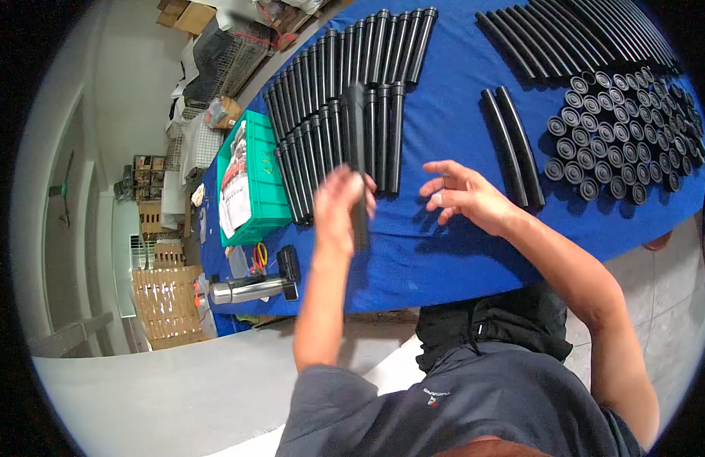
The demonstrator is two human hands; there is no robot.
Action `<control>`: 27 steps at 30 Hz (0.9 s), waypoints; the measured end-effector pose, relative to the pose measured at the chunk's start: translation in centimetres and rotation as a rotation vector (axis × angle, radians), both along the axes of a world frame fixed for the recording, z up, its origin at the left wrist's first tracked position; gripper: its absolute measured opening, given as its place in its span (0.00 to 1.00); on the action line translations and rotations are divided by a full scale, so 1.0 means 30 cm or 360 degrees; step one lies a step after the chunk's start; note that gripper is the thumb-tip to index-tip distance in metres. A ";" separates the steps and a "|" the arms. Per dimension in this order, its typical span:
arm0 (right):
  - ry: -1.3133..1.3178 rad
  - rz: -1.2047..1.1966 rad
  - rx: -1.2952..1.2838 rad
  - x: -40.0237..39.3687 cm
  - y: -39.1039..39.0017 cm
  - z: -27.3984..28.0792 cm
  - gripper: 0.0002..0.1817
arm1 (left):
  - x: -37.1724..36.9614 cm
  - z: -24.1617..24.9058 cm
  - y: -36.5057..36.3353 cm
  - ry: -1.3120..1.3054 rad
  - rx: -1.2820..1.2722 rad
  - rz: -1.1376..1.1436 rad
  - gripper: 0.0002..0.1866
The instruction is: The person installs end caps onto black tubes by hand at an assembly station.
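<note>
My left hand (339, 209) is wrapped round a black tube (357, 129), which is held upright in the view and smeared by motion. Behind it lie two rows of black tubes with wider collared ends (330, 65). My right hand (468, 196) hovers over the blue cloth with its fingers apart and nothing in them. To the right of that hand, two plain black tubes (512, 145) lie side by side. Farther right is a cluster of round black caps (604, 137) with ringed faces.
More plain black tubes (573, 34) lie along the far right of the blue-covered table (451, 99). On the left stand a green crate (265, 183) with printed paper, a silver-and-black tool (250, 289) and yellow-handled scissors (260, 255). Boxes and wire baskets line the floor beyond.
</note>
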State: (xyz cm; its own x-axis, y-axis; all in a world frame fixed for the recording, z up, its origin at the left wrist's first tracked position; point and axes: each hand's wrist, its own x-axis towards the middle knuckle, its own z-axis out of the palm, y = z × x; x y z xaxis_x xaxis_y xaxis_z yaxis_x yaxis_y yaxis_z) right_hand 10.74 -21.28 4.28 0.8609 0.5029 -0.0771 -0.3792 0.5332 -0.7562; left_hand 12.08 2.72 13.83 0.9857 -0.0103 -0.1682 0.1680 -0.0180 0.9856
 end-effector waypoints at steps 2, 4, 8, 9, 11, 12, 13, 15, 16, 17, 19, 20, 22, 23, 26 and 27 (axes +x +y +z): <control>-0.0003 0.0105 -0.0019 0.003 0.001 -0.013 0.38 | 0.258 0.053 0.035 -0.0256 0.0335 0.0023 0.13; -0.0005 0.0167 -0.0044 0.006 0.005 -0.024 0.38 | 0.508 0.054 0.024 -0.0679 0.0788 0.0095 0.18; 0.0018 0.0245 -0.0103 0.014 0.004 -0.020 0.35 | 0.911 0.001 0.049 -0.0756 0.1589 0.0165 0.27; 0.0038 0.0261 -0.0090 0.018 0.002 -0.019 0.35 | 0.972 -0.017 0.045 -0.0794 0.1815 0.0182 0.28; 0.0056 0.0293 -0.0076 0.025 0.002 -0.030 0.35 | 1.077 -0.062 0.026 -0.0744 0.1910 0.0213 0.28; 0.0081 0.0299 -0.0032 0.024 0.003 -0.028 0.34 | 1.121 -0.085 0.015 -0.0773 0.1956 0.0252 0.28; 0.0070 0.0323 0.0006 0.023 0.008 -0.041 0.33 | 1.160 -0.106 0.010 -0.0731 0.1955 0.0261 0.28; 0.0116 0.0370 0.0023 0.024 0.014 -0.041 0.33 | 1.207 -0.134 -0.011 -0.0632 0.2131 0.0332 0.27; 0.0124 0.0377 0.0056 0.023 0.016 -0.046 0.32 | 1.224 -0.140 -0.018 -0.0622 0.2227 0.0318 0.27; 0.0130 0.0382 0.0057 0.026 0.015 -0.048 0.31 | 1.227 -0.150 -0.028 -0.0622 0.2187 0.0383 0.25; 0.0136 0.0392 0.0063 0.029 0.012 -0.044 0.31 | 1.251 -0.186 -0.015 -0.0701 0.2245 0.0394 0.22; 0.0154 0.0391 0.0063 0.032 0.008 -0.033 0.30 | 1.257 -0.202 -0.008 -0.0711 0.2290 0.0407 0.23; 0.0178 0.0393 0.0070 0.030 0.003 -0.025 0.29 | 1.255 -0.220 0.000 -0.0732 0.2380 0.0439 0.24; 0.0188 0.0395 0.0075 0.029 0.005 -0.023 0.28 | 1.254 -0.227 0.003 -0.0738 0.2380 0.0437 0.22; 0.0187 0.0430 0.0055 0.026 0.006 -0.022 0.27 | 1.236 -0.212 -0.013 -0.0670 0.2406 0.0406 0.16; 0.0183 0.0429 0.0057 0.026 0.005 -0.022 0.26 | 1.234 -0.210 -0.012 -0.0672 0.2404 0.0424 0.16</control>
